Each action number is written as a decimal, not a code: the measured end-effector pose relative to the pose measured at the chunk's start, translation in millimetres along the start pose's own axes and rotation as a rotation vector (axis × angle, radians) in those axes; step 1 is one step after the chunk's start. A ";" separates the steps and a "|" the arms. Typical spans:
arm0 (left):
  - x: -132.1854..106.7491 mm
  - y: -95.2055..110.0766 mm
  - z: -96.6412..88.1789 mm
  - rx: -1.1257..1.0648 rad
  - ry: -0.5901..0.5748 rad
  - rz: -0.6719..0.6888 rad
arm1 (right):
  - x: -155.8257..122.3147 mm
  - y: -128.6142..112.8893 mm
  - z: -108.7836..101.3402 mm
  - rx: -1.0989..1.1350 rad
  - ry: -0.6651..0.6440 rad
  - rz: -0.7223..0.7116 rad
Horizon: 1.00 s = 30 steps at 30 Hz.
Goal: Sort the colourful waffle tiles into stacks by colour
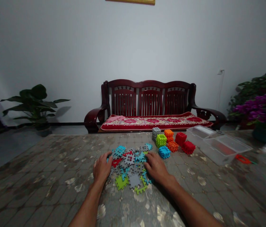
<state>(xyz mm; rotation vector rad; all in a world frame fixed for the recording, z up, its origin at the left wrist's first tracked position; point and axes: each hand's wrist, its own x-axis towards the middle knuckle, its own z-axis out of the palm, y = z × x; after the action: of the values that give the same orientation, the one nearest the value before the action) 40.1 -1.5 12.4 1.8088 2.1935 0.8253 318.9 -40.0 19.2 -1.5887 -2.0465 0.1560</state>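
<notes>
A pile of flat interlocking plastic tiles (131, 164) in blue, grey, red and green lies on the patterned table (52, 176). My left hand (102, 168) rests palm down at the pile's left edge, fingers curled over some tiles. My right hand (155, 167) lies at the pile's right edge, fingers bent onto the tiles. Neither hand lifts anything. Behind the pile stand several assembled cubes: a blue cube (164, 152), a green cube (161, 140), a grey cube (156, 132), orange cubes (170, 140) and red cubes (184, 142).
A clear plastic box (224, 146) and its lid (197, 132) sit at the right of the table, with a red-orange object (242, 159) beside them. Beyond the table are a dark wooden bench (151, 107), a leafy plant (35, 104) and purple flowers (262, 108).
</notes>
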 end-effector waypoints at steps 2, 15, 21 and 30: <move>-0.4 1.0 -0.3 0.005 0.012 0.002 | 2.0 0.5 3.6 0.052 0.017 -0.018; -2.3 6.9 -7.0 -0.051 -0.042 -0.025 | 18.3 -5.8 -6.2 0.082 -0.021 0.060; -0.4 4.4 -6.9 -0.139 -0.003 -0.054 | 34.1 -14.1 2.9 0.053 -0.097 0.098; 1.5 3.6 -8.0 -0.180 0.021 -0.085 | 30.6 -11.2 12.7 0.129 0.041 0.063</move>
<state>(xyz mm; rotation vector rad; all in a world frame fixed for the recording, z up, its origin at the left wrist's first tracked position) 39.1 -2.1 21.2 1.6194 2.1160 0.9925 298.3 -12.1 23.4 -1.5645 -1.9168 0.2708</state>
